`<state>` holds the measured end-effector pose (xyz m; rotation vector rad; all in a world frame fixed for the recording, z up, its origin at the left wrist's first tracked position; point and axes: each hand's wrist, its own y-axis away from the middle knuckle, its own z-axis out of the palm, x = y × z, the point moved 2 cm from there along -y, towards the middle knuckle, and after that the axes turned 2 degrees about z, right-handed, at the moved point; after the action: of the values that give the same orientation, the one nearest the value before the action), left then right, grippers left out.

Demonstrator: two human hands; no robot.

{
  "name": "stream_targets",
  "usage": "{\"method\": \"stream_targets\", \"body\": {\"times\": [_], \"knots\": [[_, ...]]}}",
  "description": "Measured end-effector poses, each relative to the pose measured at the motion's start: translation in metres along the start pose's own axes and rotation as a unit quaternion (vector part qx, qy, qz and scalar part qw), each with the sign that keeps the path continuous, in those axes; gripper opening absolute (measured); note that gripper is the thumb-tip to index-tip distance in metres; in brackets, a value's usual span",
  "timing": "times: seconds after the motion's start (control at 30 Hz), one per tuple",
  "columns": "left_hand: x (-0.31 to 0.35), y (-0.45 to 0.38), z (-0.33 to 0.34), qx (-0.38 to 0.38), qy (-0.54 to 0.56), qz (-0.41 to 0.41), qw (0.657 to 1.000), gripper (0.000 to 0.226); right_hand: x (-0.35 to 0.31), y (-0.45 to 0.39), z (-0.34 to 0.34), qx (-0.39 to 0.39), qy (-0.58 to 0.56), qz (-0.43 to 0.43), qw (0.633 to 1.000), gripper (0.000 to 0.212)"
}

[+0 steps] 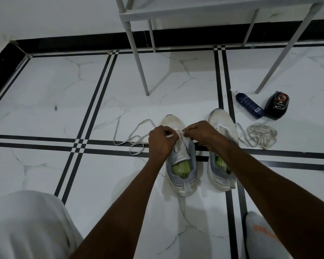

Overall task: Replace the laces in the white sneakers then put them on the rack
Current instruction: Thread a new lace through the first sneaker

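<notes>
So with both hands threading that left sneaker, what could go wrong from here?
1. The loose lace trails in loops on the floor left of the left sneaker; it could snag or tangle as the hands pull it through.
2. The coiled lace lies beside the right sneaker, so the two laces might get mixed up.
3. The bottle lies nearby and could be knocked.
</notes>
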<state>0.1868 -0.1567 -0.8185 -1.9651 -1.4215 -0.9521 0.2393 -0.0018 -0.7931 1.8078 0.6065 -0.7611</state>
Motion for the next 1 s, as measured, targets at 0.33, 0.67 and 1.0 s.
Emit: {"method": "stream_targets", "body": {"times": [0.33, 0.67, 1.0], "knots": [[0.002, 0.003, 0.002, 0.009, -0.041, -0.015, 0.999, 0.016, 0.000, 0.002, 0.002, -0.001, -0.044, 0.025, 0.999, 0.014], [0.009, 0.008, 0.002, 0.051, -0.086, 0.011, 0.995, 0.012, -0.003, -0.007, 0.007, 0.017, -0.008, 0.005, 1.000, 0.011], [0.019, 0.025, -0.001, 0.023, -0.173, -0.071, 0.982, 0.032, -0.013, -0.006, -0.002, -0.034, -0.055, 0.058, 0.996, 0.020]]}}
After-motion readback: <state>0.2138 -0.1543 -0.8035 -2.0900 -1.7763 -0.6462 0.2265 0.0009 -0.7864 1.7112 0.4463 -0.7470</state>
